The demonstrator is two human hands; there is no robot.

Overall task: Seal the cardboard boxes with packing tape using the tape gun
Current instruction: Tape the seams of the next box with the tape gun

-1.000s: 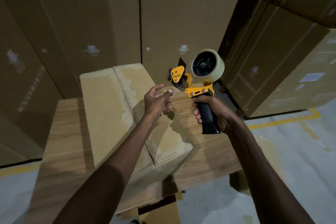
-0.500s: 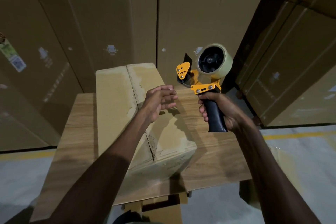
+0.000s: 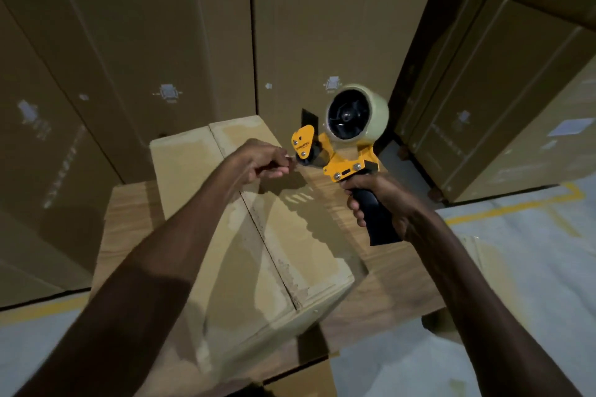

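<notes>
Figure: freeing the tape end before the first pass. The right hand (image 3: pixel 380 200) is wrapping its fingers fully round the black handle of the tape gun (image 3: pixel 338 151), holding it raised above the worktop (image 3: pixel 380 293), with the roll of packing tape (image 3: pixel 356 113) uppermost and the yellow roller guard pointing toward the left hand (image 3: pixel 261 161); the left hand is reaching to the gun's nose, its fingers (image 3: pixel 283 166) curled together and seemingly pinching at the loose tape end beside the roller, though whether tape is actually caught between them is too small to tell. The cardboard box (image 3: pixel 232 235) is lying on the worktop directly under the left forearm, its flaps closed and the centre seam (image 3: pixel 267 242) apparently running untaped toward the camera; tall stacked cartons (image 3: pixel 161 42) are standing behind.

Judged as the step in hand: drawing out a starting tab. To do it well, the gun should be held steady while the tab is being pulled straight out, not sideways, so that the tape is not folding on itself; the fingertips should be staying clear of the cutter blade; the tab should then be laid over the far edge of the box, centred on the seam.
</notes>
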